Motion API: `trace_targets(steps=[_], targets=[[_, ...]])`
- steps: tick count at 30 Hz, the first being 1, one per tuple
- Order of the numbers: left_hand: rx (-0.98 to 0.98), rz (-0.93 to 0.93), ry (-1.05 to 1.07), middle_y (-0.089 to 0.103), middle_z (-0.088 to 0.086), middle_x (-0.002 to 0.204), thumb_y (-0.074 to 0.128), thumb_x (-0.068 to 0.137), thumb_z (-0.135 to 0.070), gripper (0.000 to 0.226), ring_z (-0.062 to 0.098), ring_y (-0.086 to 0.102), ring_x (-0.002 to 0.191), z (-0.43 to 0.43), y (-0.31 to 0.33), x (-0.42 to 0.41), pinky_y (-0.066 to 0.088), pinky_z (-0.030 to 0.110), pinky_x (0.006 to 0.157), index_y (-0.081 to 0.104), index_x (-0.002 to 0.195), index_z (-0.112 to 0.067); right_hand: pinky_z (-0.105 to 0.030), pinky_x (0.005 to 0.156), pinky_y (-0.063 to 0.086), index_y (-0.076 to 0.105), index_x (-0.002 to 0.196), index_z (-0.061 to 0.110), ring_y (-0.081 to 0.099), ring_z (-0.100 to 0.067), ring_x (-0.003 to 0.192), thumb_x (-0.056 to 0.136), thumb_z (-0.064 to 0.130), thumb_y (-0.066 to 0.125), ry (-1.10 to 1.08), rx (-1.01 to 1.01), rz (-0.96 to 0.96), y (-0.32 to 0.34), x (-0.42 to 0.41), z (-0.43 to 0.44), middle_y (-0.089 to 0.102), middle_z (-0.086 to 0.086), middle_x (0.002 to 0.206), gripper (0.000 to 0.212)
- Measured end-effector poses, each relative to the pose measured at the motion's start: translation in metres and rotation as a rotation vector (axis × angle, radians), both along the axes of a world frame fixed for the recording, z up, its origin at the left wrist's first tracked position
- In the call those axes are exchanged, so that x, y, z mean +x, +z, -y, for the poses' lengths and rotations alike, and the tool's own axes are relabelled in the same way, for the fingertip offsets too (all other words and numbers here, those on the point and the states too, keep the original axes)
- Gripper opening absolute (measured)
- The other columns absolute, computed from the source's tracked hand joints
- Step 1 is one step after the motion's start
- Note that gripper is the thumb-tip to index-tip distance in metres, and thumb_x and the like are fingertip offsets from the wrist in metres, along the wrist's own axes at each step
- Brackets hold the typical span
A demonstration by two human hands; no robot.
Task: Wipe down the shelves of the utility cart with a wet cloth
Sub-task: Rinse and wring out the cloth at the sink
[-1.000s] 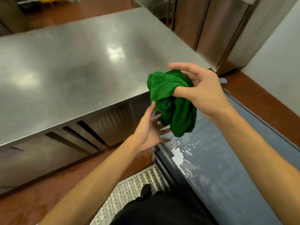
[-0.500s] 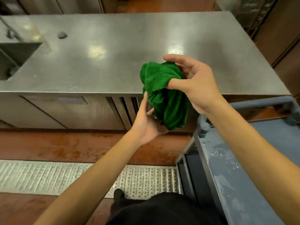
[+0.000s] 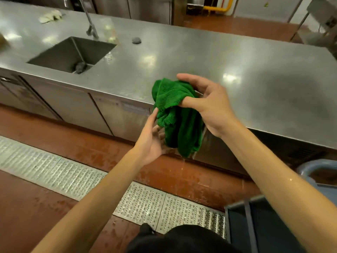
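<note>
The right hand [image 3: 209,106] pinches the bunched top of the green cloth [image 3: 175,110] between thumb and fingers, with the forefinger stretched over the top fold. The cloth hangs in the air from that grip, and thin streaks of water show under its lowest tip. The left hand [image 3: 151,141] sits just below and to the left. Its palm is up, its fingers lie relaxed against the hanging part, and it grips nothing.

Both hands hover at the front edge of the steel counter [image 3: 237,70], which runs left to right behind them. The cloth's top overlaps the counter's lip and its tail hangs in front of the cabinet face. Beneath the hands is open air down to the red-brown floor [image 3: 45,216], where a metal drain grate [image 3: 76,178] passes under both forearms.

The utility cart [image 3: 242,225] shows only as a dark blue-grey corner under the right forearm, well below the hands. A rounded blue-grey rail [image 3: 308,166] lies farther right. Well left of the left hand, a sink [image 3: 60,52] is set into the counter with a faucet [image 3: 91,24] over it. A round plug [image 3: 136,40] lies between the sink and the hands.
</note>
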State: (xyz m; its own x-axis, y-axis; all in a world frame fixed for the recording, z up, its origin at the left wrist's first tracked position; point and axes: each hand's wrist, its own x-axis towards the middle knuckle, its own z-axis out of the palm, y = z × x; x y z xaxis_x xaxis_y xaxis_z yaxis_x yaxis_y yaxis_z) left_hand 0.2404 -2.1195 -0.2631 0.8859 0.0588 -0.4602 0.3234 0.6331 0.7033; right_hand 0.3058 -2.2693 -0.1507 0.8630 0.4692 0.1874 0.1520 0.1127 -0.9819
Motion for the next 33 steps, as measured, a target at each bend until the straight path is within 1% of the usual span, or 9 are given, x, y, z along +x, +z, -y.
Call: trace_targets(steps=[4,8,11,13,19,23,25,27,33], targets=[[-0.002,-0.036,0.071,0.063,0.013,0.137,0.066,0.063,-0.078,0.093,0.041,0.058,0.126,-0.066,0.001,-0.024,0.049,0.062,0.098,0.06,0.138,-0.024,-0.024,0.086,0.053,0.07,0.114,0.021,0.068,-0.014,0.106,0.073,-0.012,0.074,0.091,0.007,-0.012,-0.003,-0.012,-0.081,0.072,0.0,0.115,0.052],[-0.033,-0.095,0.193,0.068,0.011,0.131,0.041,0.085,-0.077,0.078,0.038,0.061,0.12,-0.121,-0.001,-0.047,0.051,0.047,0.08,0.063,0.135,-0.022,-0.024,0.088,0.053,0.07,0.116,0.02,0.067,-0.013,0.108,0.074,-0.014,0.07,0.211,0.03,-0.047,-0.009,-0.027,-0.158,0.071,0.001,0.117,0.054],[-0.121,-0.091,0.266,0.066,0.013,0.133,0.04,0.082,-0.079,0.081,0.041,0.06,0.123,-0.163,-0.01,-0.067,0.049,0.057,0.095,0.063,0.136,-0.022,-0.029,0.095,0.053,0.069,0.117,0.022,0.065,-0.01,0.11,0.076,-0.013,0.07,0.331,0.002,-0.04,-0.013,-0.039,-0.212,0.07,0.005,0.119,0.054],[-0.179,-0.066,0.314,0.063,0.012,0.137,0.037,0.085,-0.081,0.08,0.042,0.055,0.128,-0.191,-0.015,-0.08,0.039,0.066,0.106,0.062,0.137,-0.025,-0.031,0.099,0.051,0.067,0.119,0.02,0.064,-0.008,0.112,0.076,-0.013,0.07,0.406,-0.006,-0.036,-0.018,-0.046,-0.247,0.069,0.006,0.12,0.055],[-0.32,0.081,0.567,0.059,0.012,0.143,0.04,0.094,-0.072,0.071,0.034,0.048,0.139,-0.265,-0.017,-0.112,0.031,0.058,0.117,0.06,0.14,-0.021,-0.03,0.097,0.052,0.066,0.123,0.019,0.064,-0.008,0.112,0.075,-0.008,0.07,0.593,-0.045,0.022,-0.029,-0.058,-0.342,0.068,0.005,0.123,0.055],[-0.339,0.15,0.751,0.061,0.017,0.139,0.051,0.089,-0.06,0.067,0.035,0.051,0.136,-0.311,-0.008,-0.112,0.031,0.054,0.118,0.062,0.137,-0.015,-0.041,0.1,0.052,0.069,0.118,0.013,0.065,-0.013,0.111,0.074,-0.005,0.07,0.666,-0.076,0.086,-0.039,-0.056,-0.4,0.07,0.001,0.119,0.047],[-0.376,0.163,0.821,0.064,0.019,0.134,0.058,0.081,-0.053,0.067,0.035,0.056,0.13,-0.334,-0.003,-0.107,0.036,0.052,0.115,0.064,0.134,-0.011,-0.039,0.099,0.053,0.07,0.117,0.015,0.065,-0.011,0.11,0.074,-0.005,0.069,0.691,-0.109,0.098,-0.044,-0.048,-0.429,0.07,0.003,0.118,0.047],[-0.39,0.157,0.869,0.064,0.02,0.133,0.057,0.085,-0.05,0.065,0.036,0.058,0.128,-0.36,-0.001,-0.1,0.039,0.052,0.114,0.061,0.136,-0.01,-0.036,0.097,0.054,0.07,0.118,0.017,0.065,-0.009,0.109,0.075,-0.003,0.069,0.715,-0.146,0.103,-0.048,-0.034,-0.46,0.071,0.005,0.117,0.048],[-0.309,0.128,0.99,0.06,0.021,0.139,0.053,0.089,-0.059,0.07,0.037,0.056,0.131,-0.448,0.0,-0.061,0.039,0.05,0.115,0.059,0.139,-0.011,-0.032,0.09,0.057,0.071,0.117,0.023,0.066,-0.009,0.104,0.078,0.002,0.07,0.781,-0.247,0.062,-0.065,0.022,-0.553,0.071,0.005,0.112,0.045]])
